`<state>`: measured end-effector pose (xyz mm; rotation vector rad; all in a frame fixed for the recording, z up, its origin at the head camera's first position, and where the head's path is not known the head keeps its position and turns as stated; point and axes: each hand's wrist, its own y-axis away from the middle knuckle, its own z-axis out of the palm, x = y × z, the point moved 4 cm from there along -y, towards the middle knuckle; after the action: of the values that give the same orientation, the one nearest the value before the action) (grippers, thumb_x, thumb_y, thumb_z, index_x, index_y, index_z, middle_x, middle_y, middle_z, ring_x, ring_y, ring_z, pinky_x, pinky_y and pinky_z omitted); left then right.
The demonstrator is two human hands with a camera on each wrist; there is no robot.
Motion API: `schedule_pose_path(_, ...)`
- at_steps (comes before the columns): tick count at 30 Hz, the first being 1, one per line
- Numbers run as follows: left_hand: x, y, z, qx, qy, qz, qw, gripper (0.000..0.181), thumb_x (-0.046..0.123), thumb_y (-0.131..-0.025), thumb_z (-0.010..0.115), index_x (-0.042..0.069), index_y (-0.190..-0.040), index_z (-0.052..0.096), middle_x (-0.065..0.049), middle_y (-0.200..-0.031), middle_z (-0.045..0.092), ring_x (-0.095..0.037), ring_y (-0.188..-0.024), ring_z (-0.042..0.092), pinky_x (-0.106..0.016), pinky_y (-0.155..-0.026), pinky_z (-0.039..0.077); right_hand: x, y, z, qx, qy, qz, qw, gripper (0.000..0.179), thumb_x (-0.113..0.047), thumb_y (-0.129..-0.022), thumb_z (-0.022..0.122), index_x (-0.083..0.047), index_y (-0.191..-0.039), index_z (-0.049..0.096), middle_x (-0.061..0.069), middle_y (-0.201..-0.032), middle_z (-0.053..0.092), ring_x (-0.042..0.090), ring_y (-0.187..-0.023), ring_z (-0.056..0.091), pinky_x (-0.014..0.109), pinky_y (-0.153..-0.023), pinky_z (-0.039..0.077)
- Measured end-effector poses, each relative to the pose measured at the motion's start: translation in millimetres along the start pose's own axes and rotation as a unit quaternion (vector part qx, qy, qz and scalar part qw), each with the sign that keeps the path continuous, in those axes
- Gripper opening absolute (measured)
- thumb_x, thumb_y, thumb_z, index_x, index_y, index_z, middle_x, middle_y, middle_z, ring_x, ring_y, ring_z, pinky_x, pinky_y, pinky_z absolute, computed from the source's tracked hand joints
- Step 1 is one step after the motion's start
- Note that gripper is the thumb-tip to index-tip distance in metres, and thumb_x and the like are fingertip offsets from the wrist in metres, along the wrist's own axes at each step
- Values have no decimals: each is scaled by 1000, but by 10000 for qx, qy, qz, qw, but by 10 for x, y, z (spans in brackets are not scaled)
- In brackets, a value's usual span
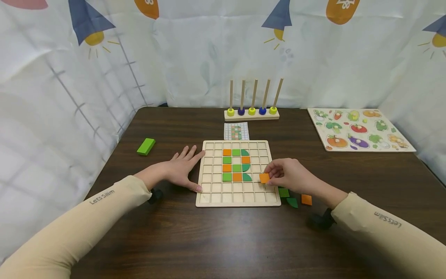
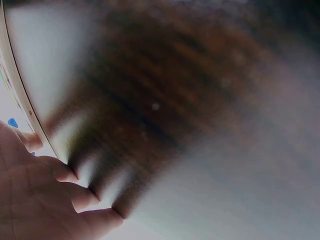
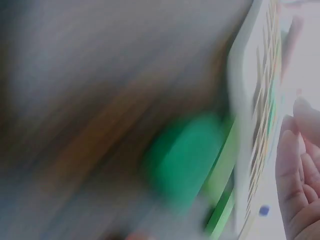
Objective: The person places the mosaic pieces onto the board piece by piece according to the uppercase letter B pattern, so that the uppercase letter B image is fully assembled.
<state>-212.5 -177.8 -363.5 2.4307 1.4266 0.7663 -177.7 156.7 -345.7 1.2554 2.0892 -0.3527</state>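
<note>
A wooden grid board (image 1: 216,198) lies on the table, bearing orange and green square tiles (image 1: 237,168) and dark green quarter-round tiles (image 1: 246,167) in its middle cells. My right hand (image 1: 287,174) pinches an orange square tile (image 1: 264,178) between thumb and fingers over the board's right side. In the right wrist view the right hand (image 3: 302,170) shows at the edge, its tile not clearly visible. My left hand (image 1: 181,169) lies spread at the board's left edge, thumb and a finger touching it. The left wrist view shows the left hand's (image 2: 45,195) fingers straight on the tabletop.
Right of the board lie a green square tile (image 1: 283,192), a quarter-round tile (image 1: 292,202) and an orange tile (image 1: 306,199). Behind it are a pattern card (image 1: 228,131) and a peg rack (image 1: 240,117). A green block (image 1: 146,147) sits left, a vegetable puzzle (image 1: 348,131) back right.
</note>
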Motion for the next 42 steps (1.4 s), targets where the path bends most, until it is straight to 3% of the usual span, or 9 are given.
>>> schedule_pose_path(12, 7, 15, 6, 3, 11, -32, 10000, 127, 64, -80, 78, 13, -166, 0, -24, -170, -12, -50, -156, -13, -71, -121, 3, -623, -338, 501, -484, 87, -592, 9970, 19, -8, -86, 81, -4, -104, 73, 1, -90, 73, 7, -81, 66, 21, -76, 57)
schedule_pose_path(15, 14, 20, 7, 1, 28, -14, 10000, 127, 64, -80, 78, 12, -166, 1, -25, -170, -11, -51, -156, -12, -72, -121, 3, -705, -372, 565, -486, 181, -499, 9974, 18, -6, -86, 80, -4, -102, 73, 1, -87, 72, 6, -79, 65, 21, -76, 56)
schedule_pose_path(20, 16, 21, 5, 10, 20, -2, 10000, 127, 65, -80, 78, 12, -166, 1, -26, -170, -11, -51, -156, -11, -72, -121, 4, -758, -416, 624, -440, 343, -299, 9980, 18, -9, -85, 82, -4, -99, 72, 0, -83, 69, 7, -76, 62, 21, -74, 54)
schedule_pose_path(30, 7, 14, 4, -2, -44, -22, 10000, 127, 65, -80, 78, 13, -166, 1, -24, -170, -12, -50, -156, -13, -72, -121, 4, -746, -461, 694, -309, 498, -354, 9977, 19, -10, -84, 84, -3, -96, 72, -1, -78, 68, 6, -72, 59, 20, -69, 51)
schedule_pose_path(42, 13, -8, -7, -1, -46, -5, 10000, 128, 66, -80, 77, 12, -166, 0, -26, -170, -11, -52, -155, -12, -73, -120, 4, -762, -483, 696, -378, 696, -378, 9961, 17, -13, -86, 83, -4, -98, 75, -1, -81, 71, 6, -73, 60, 23, -73, 53)
